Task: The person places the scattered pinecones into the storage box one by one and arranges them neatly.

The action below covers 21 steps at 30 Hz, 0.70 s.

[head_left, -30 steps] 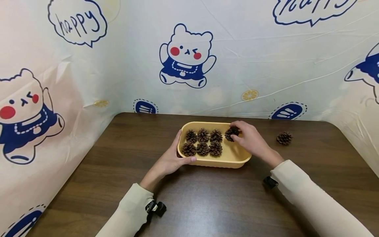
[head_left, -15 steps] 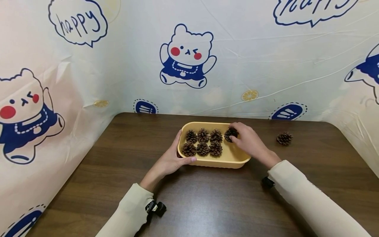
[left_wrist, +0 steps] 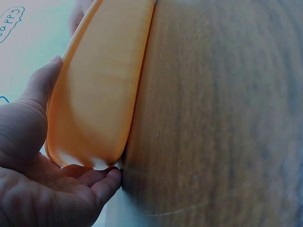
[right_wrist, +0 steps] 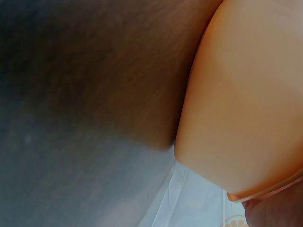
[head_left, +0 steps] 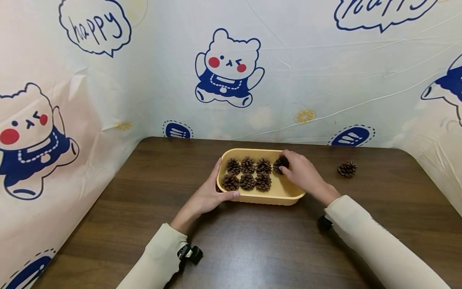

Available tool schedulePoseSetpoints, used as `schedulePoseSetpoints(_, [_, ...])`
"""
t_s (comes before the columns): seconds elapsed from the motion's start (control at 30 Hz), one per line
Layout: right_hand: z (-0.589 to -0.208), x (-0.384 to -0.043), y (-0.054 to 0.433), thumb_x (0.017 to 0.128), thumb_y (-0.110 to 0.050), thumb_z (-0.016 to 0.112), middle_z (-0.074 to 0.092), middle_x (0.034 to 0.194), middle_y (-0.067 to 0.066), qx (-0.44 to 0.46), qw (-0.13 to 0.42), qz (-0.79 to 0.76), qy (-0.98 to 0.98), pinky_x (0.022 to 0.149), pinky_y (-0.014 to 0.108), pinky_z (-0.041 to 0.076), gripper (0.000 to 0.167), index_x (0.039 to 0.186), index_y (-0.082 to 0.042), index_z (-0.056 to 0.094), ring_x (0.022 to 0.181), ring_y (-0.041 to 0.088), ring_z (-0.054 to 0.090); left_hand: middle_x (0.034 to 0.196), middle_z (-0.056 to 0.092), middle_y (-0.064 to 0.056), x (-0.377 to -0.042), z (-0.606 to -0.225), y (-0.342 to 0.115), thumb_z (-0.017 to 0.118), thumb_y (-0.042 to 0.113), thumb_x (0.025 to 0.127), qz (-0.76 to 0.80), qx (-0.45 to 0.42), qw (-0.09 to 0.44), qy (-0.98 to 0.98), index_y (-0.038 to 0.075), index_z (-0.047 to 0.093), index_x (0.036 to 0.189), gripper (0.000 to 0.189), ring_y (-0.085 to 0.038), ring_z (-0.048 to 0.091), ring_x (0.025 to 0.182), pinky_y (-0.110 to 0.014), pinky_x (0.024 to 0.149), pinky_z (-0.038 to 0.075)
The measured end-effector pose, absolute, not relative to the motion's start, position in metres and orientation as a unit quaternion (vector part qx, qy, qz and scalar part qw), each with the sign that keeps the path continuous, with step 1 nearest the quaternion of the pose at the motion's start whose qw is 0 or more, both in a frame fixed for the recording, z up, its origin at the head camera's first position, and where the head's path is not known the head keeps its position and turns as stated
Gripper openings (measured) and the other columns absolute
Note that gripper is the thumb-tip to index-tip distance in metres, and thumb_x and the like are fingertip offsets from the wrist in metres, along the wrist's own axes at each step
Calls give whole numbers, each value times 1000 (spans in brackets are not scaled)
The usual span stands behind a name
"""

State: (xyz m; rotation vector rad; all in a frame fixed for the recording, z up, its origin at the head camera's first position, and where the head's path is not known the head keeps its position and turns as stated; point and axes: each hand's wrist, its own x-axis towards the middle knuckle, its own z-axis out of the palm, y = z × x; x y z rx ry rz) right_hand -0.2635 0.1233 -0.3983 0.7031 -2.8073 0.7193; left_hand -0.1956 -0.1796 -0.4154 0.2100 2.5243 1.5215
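A yellow rectangular tray with rounded corners (head_left: 278, 196) stands on the table with several brown pine cones (head_left: 247, 181) lined up in two rows at its left and middle. My left hand (head_left: 205, 196) grips the tray's left end, thumb on the near wall; the left wrist view shows the fingers wrapped round the tray's end (left_wrist: 94, 94). At the far right part of the tray, my right hand (head_left: 304, 172) holds a pine cone (head_left: 280, 163) between thumb and fingers, inside the rim beside the far row. In the right wrist view the tray wall (right_wrist: 246, 104) hides most of that hand.
One more pine cone (head_left: 347, 169) lies on the brown wooden table (head_left: 252, 249), right of the tray. A printed cloth backdrop (head_left: 281, 80) rises behind the table and along both sides. A black wrist device (head_left: 190, 253) sits at the left sleeve.
My right hand has shifted slightly left and down with its pine cone, nearer the far row. The left hand and the tray stay where they were.
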Motion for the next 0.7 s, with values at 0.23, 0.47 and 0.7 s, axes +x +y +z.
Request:
schedulePoseSetpoints(0.23, [-400,-264,124,98,-5,70,71,120,25,237,82,240,-938,91,57,56,30,126,5,64,107,41,70,173,22,-18,-196,-416,-179,88,29,86,515,73,93,849,29,-6,170,126,-32,39,150,-53,127,24])
schedulePoseSetpoints(0.47, [-401,-264,123,97,-5,71,69,126,27,237,83,232,-940,98,58,54,34,128,7,65,115,44,67,172,24,-19,-195,-415,-179,88,30,86,514,73,94,850,28,-7,170,126,-32,42,148,-53,127,24])
schedulePoseSetpoints(0.7, [-400,-265,122,97,-7,73,70,125,25,229,79,230,-943,96,59,54,34,128,5,67,113,43,68,173,23,-18,-195,-414,-179,88,30,86,512,77,93,850,27,-7,170,127,-31,41,149,-53,127,24])
